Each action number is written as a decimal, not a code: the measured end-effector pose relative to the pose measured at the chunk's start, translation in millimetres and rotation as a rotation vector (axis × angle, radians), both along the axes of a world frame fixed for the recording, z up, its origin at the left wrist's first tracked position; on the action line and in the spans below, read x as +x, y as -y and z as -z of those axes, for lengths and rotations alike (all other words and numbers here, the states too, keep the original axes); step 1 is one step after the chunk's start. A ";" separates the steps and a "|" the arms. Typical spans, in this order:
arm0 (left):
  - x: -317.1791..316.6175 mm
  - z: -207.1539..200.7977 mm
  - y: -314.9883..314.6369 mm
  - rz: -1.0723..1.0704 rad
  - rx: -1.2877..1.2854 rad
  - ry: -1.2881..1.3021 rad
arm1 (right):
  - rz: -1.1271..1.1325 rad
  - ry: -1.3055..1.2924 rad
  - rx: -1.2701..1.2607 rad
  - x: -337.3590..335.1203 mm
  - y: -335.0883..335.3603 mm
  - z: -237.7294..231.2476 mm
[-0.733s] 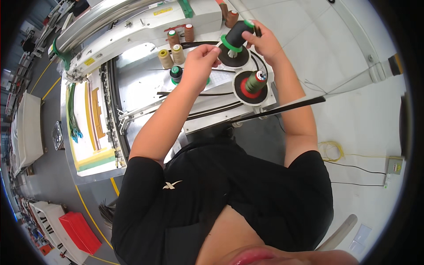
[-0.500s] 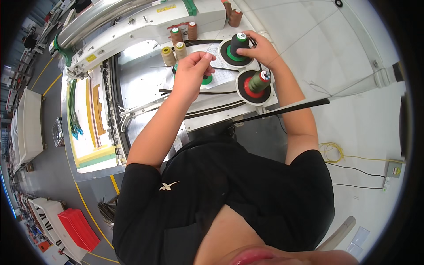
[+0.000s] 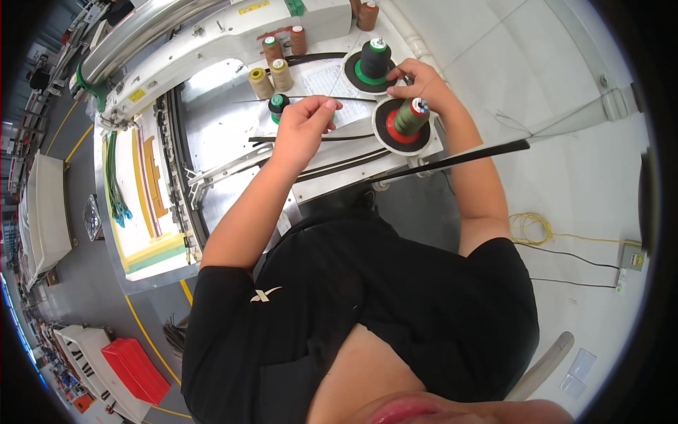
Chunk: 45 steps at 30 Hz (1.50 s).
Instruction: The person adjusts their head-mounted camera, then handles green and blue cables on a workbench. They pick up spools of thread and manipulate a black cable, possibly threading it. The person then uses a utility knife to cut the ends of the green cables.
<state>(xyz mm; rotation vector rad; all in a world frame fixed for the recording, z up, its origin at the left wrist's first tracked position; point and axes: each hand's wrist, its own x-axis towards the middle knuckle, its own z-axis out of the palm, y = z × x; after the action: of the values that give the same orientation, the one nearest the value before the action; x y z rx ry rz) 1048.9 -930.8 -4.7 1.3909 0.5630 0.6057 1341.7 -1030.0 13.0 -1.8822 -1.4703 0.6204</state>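
Note:
My left hand [image 3: 302, 131] hangs over the machine bed with thumb and forefinger pinched; whatever sits between them is too fine to make out. Beside it, partly covered by the hand, stands a small black thread spool with a green base [image 3: 277, 106]. My right hand [image 3: 424, 86] is at the rim of a round black holder, thumb and forefinger apart, its other fingers partly hidden. On that holder a dark grey thread cone [image 3: 375, 59] stands on a green base. Just nearer is an olive green thread cone [image 3: 408, 119] on a red base.
Two cream cones [image 3: 271, 79] and two brown cones [image 3: 284, 45] stand behind my left hand, near a printed sheet [image 3: 328, 81]. A black bar [image 3: 452, 161] crosses in front of my right forearm. Green cords [image 3: 116, 177] lie on the left panel; a red crate [image 3: 135, 371] is lower left.
My right hand has drawn away from the dark grey cone toward the holder's near rim. My left hand stays pinched, and the small black spool beside it shows more. The view has shifted slightly.

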 end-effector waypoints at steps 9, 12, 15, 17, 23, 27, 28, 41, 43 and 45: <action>20.2 5.6 -3.5 0.018 0.387 -0.293 | -0.111 0.276 0.172 -3.8 -16.2 3.6; 23.0 6.5 -0.1 0.006 0.503 -0.305 | -0.119 0.365 0.232 -11.5 -22.1 11.8; 28.7 7.0 1.0 0.003 0.580 -0.295 | -0.105 0.548 0.227 -19.1 -24.6 11.4; 33.5 6.8 2.4 0.016 0.608 -0.296 | -0.113 0.600 0.243 -15.2 -24.6 17.9; 40.3 7.2 2.0 0.034 0.651 -0.334 | -0.100 0.383 0.231 -6.5 -18.3 15.3; 41.0 5.9 -1.4 0.018 0.646 -0.330 | 0.020 -0.217 0.072 6.7 4.3 0.0; 43.3 7.0 -2.5 0.021 0.651 -0.316 | 0.025 -0.324 0.066 7.8 11.0 -8.8; 30.9 13.1 -1.9 0.034 0.505 -0.385 | 0.282 -0.768 0.004 28.3 5.2 52.7; 25.0 18.2 -0.9 0.032 0.479 -0.384 | 0.346 -0.703 0.017 27.0 8.0 50.9; 17.6 21.4 2.1 0.010 0.424 -0.384 | 0.342 -0.655 0.013 24.2 14.0 37.2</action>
<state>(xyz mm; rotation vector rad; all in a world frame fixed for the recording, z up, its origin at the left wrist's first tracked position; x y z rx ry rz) 1066.5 -933.0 -26.1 1.9311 0.7606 0.4656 1365.9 -1043.9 -24.3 -1.6386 -0.7151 0.9369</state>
